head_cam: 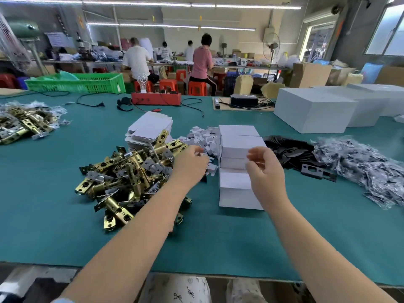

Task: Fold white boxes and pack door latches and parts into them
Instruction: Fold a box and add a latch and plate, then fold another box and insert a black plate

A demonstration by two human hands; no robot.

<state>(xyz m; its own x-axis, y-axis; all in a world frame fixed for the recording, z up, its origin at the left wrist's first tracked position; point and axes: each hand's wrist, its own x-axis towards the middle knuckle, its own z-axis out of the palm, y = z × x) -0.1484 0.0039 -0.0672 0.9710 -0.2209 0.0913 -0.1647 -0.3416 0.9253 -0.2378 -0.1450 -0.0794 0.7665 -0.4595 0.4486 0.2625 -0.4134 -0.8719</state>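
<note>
Nearest the table's front edge, the left hand [190, 162] reaches over the heap of brass door latches [131, 178] to the small white parts [203, 138], fingers curled as if picking one, though whether it holds anything cannot be told. The right hand [265, 166] hovers loosely curled and apparently empty beside the row of folded white boxes [237, 162], probably ready to steady one. Behind lie flat box blanks [149, 127], black strike plates [293, 149] and bagged parts [367, 169] toward the right edge, all within reach.
</note>
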